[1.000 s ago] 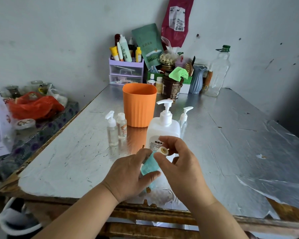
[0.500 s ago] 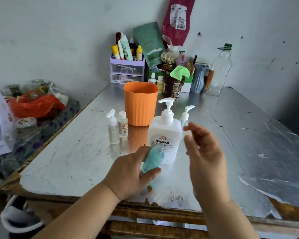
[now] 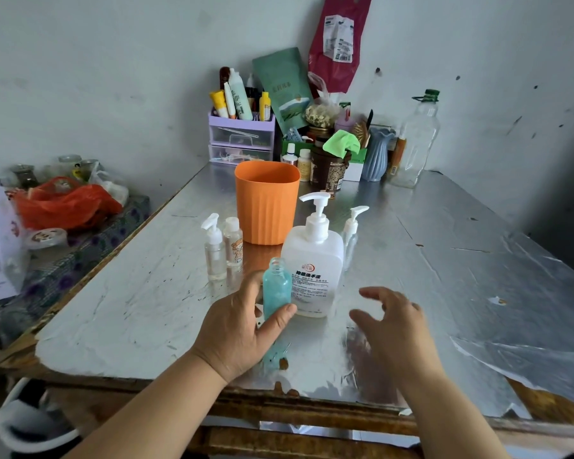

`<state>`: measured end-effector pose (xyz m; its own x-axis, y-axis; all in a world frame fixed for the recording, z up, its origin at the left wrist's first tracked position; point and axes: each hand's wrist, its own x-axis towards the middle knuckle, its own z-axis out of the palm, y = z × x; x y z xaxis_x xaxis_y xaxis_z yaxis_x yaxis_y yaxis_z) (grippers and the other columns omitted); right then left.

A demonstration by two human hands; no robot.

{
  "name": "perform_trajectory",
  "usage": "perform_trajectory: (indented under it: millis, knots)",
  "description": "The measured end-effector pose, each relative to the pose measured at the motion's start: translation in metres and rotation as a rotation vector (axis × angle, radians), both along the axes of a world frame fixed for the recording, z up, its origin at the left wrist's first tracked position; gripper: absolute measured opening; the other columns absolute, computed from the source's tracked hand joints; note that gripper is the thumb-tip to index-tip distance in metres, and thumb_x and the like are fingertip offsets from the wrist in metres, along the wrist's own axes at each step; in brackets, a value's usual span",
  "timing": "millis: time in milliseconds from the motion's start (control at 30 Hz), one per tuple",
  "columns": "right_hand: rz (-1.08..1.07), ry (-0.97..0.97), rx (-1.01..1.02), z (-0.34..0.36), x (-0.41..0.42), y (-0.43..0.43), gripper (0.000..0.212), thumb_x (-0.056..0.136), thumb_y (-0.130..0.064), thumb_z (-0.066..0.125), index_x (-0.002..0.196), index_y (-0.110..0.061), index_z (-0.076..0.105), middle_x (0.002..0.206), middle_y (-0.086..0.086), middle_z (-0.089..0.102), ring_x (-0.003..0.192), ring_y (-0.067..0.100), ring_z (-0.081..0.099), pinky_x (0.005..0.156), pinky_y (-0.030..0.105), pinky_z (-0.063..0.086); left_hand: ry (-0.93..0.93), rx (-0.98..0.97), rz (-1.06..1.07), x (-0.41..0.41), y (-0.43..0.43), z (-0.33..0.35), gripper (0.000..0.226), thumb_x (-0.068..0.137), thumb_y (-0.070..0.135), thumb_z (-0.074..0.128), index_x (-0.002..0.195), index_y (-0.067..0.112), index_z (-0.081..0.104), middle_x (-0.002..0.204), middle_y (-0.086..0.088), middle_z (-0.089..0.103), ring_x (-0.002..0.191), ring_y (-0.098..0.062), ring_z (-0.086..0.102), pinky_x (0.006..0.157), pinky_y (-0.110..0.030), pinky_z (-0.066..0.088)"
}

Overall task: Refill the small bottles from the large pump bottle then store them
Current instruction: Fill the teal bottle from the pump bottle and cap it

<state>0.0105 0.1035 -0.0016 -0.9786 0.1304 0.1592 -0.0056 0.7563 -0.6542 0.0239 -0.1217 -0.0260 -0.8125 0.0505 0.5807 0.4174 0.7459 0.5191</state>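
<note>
Left hand [image 3: 242, 329] grips teal bottle [image 3: 276, 289], thumb and fingers curled round its lower body. Bottle upright, neck uncapped, just in front of pump bottle [image 3: 314, 260], at its left side; contact between the two cannot be told. Right hand [image 3: 391, 323] hovers low over table [image 3: 444, 260], front-right of pump bottle, fingers spread and slightly bent, blurred, nothing visible in it. Left of pump bottle: spray bottle [image 3: 214, 250] and capped bottle [image 3: 233, 241], side by side. Behind-left: orange cup [image 3: 266, 202]. Just behind-right: small dispenser [image 3: 352, 226].

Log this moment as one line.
left hand: grips uncapped small teal bottle | right hand: fingers spread, over metal tabletop | large white plastic pump bottle: upright behind it
</note>
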Motion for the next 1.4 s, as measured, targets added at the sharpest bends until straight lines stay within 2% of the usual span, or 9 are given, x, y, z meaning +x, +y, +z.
perform_trajectory:
  millis: [200,467,600,667,867,1000,1133,1267,1400]
  knots:
    - [0.007,0.198,-0.386,0.071,-0.011,-0.028,0.025,0.095,-0.034,0.051,0.092,-0.015,0.066,0.077,0.0,0.063,0.065,0.012,0.05,0.057,0.025,0.04,-0.136,0.154,0.031,0.005,-0.001,0.009,0.062,0.079,0.082,0.037,0.122,0.038,0.043,0.104,0.023,0.062,0.082,0.001,0.064,0.066,-0.014,0.053]
    - [0.197,0.053,-0.339,0.136,-0.069,-0.076,0.048,0.098,-0.037,0.039,0.104,0.003,0.064,0.102,0.021,0.067,0.082,0.022,0.055,0.079,0.038,0.049,-0.217,0.02,0.234,-0.01,0.001,0.074,0.036,0.087,0.058,0.058,0.112,0.032,0.057,0.105,0.011,0.065,0.087,-0.013,0.064,0.074,-0.036,0.056]
    - [0.219,-0.083,-0.334,0.135,-0.082,-0.089,0.036,0.101,-0.034,0.036,0.092,-0.01,0.061,0.073,-0.001,0.059,0.061,0.012,0.05,0.053,0.019,0.04,-0.265,-0.103,0.27,-0.014,0.008,0.089,0.033,0.089,0.055,0.057,0.113,0.032,0.056,0.106,0.01,0.065,0.089,-0.015,0.064,0.077,-0.035,0.055]
    - [0.244,-0.126,-0.27,0.137,-0.083,-0.092,0.03,0.1,-0.027,0.038,0.1,-0.01,0.061,0.094,0.005,0.068,0.057,0.005,0.047,0.047,0.018,0.04,-0.253,-0.109,0.282,-0.014,0.009,0.095,0.032,0.089,0.054,0.056,0.111,0.031,0.055,0.105,0.008,0.064,0.09,-0.017,0.063,0.077,-0.037,0.055]
    - [0.412,-0.069,0.402,0.144,-0.086,-0.089,0.043,0.091,0.006,0.047,0.131,-0.008,0.05,0.134,-0.001,0.057,0.11,0.016,0.061,0.08,0.019,0.047,-0.211,-0.128,0.277,-0.014,0.017,0.111,0.033,0.088,0.052,0.059,0.112,0.031,0.056,0.113,0.01,0.062,0.097,-0.016,0.061,0.08,-0.033,0.052]
    - [0.45,-0.075,0.325,0.139,-0.091,-0.09,0.044,0.093,0.006,0.038,0.133,-0.007,0.052,0.132,0.008,0.058,0.098,0.016,0.059,0.063,0.009,0.042,-0.215,-0.118,0.278,-0.013,0.015,0.113,0.032,0.087,0.053,0.061,0.11,0.031,0.056,0.111,0.01,0.062,0.096,-0.015,0.061,0.081,-0.034,0.053]
    - [0.426,-0.059,0.226,0.132,-0.097,-0.093,0.04,0.094,0.004,0.037,0.13,-0.007,0.054,0.127,0.01,0.062,0.096,0.017,0.059,0.085,0.02,0.045,-0.208,-0.11,0.279,-0.015,0.012,0.112,0.031,0.087,0.054,0.061,0.108,0.031,0.056,0.107,0.01,0.062,0.093,-0.014,0.06,0.079,-0.033,0.053]
    - [0.466,-0.148,0.261,0.133,-0.104,-0.096,0.043,0.095,0.003,0.041,0.135,-0.008,0.049,0.132,0.008,0.058,0.097,0.014,0.056,0.062,0.006,0.04,-0.207,-0.114,0.275,-0.018,0.01,0.112,0.031,0.087,0.054,0.062,0.109,0.031,0.057,0.105,0.011,0.062,0.092,-0.013,0.06,0.078,-0.032,0.053]
    - [0.416,-0.207,0.278,0.129,-0.104,-0.099,0.045,0.094,0.001,0.046,0.136,-0.014,0.051,0.133,0.007,0.058,0.118,0.022,0.057,0.09,0.02,0.041,-0.231,-0.129,0.266,-0.02,0.008,0.11,0.03,0.087,0.053,0.063,0.107,0.031,0.058,0.103,0.01,0.062,0.091,-0.013,0.06,0.078,-0.032,0.053]
